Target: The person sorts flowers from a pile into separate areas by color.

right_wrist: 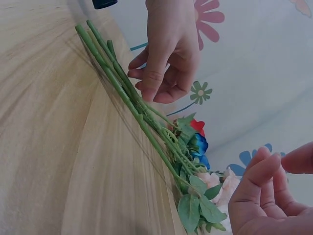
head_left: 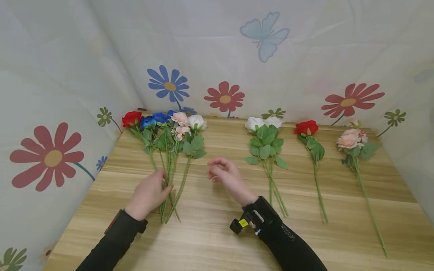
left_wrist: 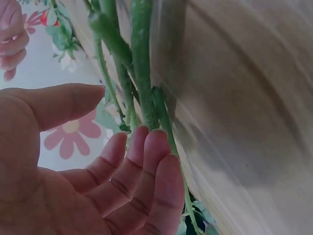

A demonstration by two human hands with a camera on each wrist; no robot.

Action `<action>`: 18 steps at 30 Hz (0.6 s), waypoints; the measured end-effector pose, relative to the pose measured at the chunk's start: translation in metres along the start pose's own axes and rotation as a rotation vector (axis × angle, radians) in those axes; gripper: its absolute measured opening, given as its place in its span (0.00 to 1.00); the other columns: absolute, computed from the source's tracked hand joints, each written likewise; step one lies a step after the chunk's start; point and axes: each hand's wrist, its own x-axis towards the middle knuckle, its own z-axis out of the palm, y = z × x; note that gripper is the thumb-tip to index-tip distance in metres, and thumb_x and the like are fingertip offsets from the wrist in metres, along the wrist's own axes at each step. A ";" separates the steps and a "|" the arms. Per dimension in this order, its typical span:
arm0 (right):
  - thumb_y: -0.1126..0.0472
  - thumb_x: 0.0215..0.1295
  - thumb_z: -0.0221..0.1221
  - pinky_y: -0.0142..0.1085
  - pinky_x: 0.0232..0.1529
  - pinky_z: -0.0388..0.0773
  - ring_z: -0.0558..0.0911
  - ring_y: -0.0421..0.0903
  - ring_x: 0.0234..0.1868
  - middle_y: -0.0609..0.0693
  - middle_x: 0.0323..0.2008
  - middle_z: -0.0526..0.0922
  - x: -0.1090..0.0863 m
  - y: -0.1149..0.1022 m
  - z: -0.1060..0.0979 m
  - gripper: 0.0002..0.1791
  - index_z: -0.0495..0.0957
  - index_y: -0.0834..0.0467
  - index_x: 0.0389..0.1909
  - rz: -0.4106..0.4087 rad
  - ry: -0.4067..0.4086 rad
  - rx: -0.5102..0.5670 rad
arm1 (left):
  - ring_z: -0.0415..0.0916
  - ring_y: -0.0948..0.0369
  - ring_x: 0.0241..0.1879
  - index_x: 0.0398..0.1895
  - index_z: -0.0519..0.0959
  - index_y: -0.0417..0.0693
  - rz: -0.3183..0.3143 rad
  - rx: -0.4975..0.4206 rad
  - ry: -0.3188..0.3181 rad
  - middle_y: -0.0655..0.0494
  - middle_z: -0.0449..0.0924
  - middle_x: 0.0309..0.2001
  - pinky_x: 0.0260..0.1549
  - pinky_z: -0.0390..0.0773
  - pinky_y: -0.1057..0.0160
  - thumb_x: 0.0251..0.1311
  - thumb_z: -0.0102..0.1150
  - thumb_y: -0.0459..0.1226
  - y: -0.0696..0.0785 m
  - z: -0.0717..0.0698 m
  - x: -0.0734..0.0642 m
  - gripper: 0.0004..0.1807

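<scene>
On the left of the table lies a bunch of artificial roses: a red rose [head_left: 132, 119], blue roses [head_left: 161, 117], pink flowers [head_left: 181, 119] and a white rose [head_left: 197, 122]. My left hand [head_left: 149, 194] is at their green stems [left_wrist: 142, 63]. In the left wrist view its thumb stands apart from the loosely bent fingers [left_wrist: 166, 186], whose tips are at the stems; whether they touch cannot be told. My right hand [head_left: 228, 177] hovers over the table to the right of the bunch, fingers loosely curled, holding nothing. The right wrist view shows this hand [right_wrist: 269, 196] too.
Further right on the wooden table [head_left: 210, 233] lie two white roses [head_left: 264, 123], a single red rose [head_left: 306, 127] and a pink flower stem [head_left: 350, 139], set apart from one another. A flower-printed curtain [head_left: 288, 75] hangs behind and beside the table.
</scene>
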 end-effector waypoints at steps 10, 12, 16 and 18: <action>0.68 0.65 0.51 0.42 0.42 0.77 0.79 0.46 0.35 0.55 0.35 0.80 -0.004 0.004 0.005 0.12 0.71 0.67 0.48 0.015 -0.008 0.008 | 0.63 0.61 0.14 0.41 0.73 0.38 -0.034 0.031 -0.022 0.56 0.67 0.16 0.11 0.62 0.64 0.58 0.61 0.41 -0.002 0.009 -0.002 0.16; 0.68 0.65 0.51 0.41 0.41 0.76 0.78 0.46 0.35 0.59 0.37 0.79 -0.005 0.004 0.006 0.12 0.71 0.69 0.48 0.014 -0.012 0.013 | 0.63 0.61 0.13 0.41 0.73 0.38 -0.048 0.028 -0.029 0.56 0.67 0.16 0.11 0.62 0.64 0.59 0.61 0.41 -0.003 0.009 -0.002 0.15; 0.69 0.65 0.50 0.41 0.42 0.76 0.78 0.46 0.35 0.65 0.40 0.78 -0.006 0.004 0.007 0.13 0.70 0.69 0.49 0.015 -0.024 0.015 | 0.64 0.61 0.14 0.40 0.74 0.39 -0.064 0.028 -0.034 0.55 0.69 0.17 0.12 0.62 0.63 0.59 0.60 0.40 -0.004 0.009 -0.001 0.13; 0.69 0.64 0.50 0.41 0.42 0.76 0.78 0.45 0.35 0.65 0.40 0.78 -0.006 0.004 0.008 0.13 0.71 0.68 0.49 0.019 -0.028 0.013 | 0.64 0.60 0.14 0.39 0.74 0.39 -0.065 0.029 -0.034 0.55 0.70 0.18 0.12 0.63 0.63 0.60 0.59 0.40 -0.004 0.009 0.000 0.12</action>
